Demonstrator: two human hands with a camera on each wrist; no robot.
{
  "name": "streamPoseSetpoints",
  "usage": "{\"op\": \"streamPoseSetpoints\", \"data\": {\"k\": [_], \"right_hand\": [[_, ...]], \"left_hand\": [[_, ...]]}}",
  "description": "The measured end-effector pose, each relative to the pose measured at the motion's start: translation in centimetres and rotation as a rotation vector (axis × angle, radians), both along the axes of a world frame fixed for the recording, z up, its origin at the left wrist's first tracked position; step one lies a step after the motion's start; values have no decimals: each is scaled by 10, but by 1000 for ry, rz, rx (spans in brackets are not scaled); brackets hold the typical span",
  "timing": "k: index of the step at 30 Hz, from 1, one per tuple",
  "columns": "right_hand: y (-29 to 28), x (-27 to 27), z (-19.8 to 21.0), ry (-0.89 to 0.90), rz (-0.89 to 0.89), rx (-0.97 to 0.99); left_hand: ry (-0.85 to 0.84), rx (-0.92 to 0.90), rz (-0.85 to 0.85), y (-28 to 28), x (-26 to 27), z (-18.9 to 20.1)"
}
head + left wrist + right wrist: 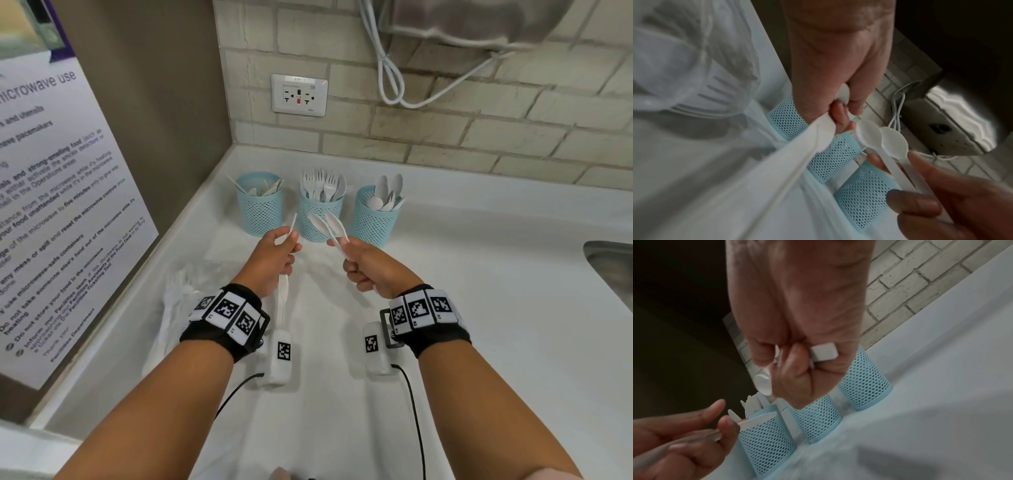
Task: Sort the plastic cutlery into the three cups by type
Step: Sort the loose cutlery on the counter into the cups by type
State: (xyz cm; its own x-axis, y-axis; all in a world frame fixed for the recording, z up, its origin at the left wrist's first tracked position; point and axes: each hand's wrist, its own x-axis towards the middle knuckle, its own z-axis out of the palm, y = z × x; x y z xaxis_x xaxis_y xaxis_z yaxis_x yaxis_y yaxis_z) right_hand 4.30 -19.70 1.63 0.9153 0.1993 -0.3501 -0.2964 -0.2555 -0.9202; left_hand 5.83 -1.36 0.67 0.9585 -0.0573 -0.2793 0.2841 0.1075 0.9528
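Note:
Three light blue mesh cups stand in a row at the back of the counter. The left cup [260,209] holds knives, the middle cup [320,219] forks, the right cup [375,222] spoons. My left hand [286,245] grips a white plastic knife [293,224], blade pointing up toward the left cup, handle [818,134] hanging below the fist. My right hand [346,250] grips two white spoons [325,222] by their handles, bowls [881,139] raised in front of the middle cup. Both hands hover just in front of the cups, a short gap between them.
A clear plastic bag [178,298] with more white cutlery lies on the counter at the left, by the wall with the poster [51,205]. A steel sink [609,270] sits at the right edge. A brick wall with a socket [299,95] and a looped cable [394,78] rises behind the cups.

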Motion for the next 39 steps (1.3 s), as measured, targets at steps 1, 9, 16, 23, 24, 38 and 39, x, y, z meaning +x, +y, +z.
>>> {"op": "streamPoseSetpoints", "data": {"k": [1,9,16,23,24,38,39], "right_hand": [[1,-2,-1,-19,24,-30],[7,1,-11,-96,-60,4],[6,15,-7,-78,-224,221],[-22,50,50,-470,-390,530],[-27,55,58,-526,-451,562],[-38,111,44,-577,-710,66],[-39,112,46,-593,-723,25]], "left_hand": [[3,-6,3,-2,0,0],[18,-50,-9,-13,-1,3],[-30,-42,-57,-17,-1,6],[-95,-91,-33,-23,14,24],[-105,-91,-38,-24,16,27],[-169,-130,-72,-39,41,43],[-171,-136,-66,-39,42,43]]}}
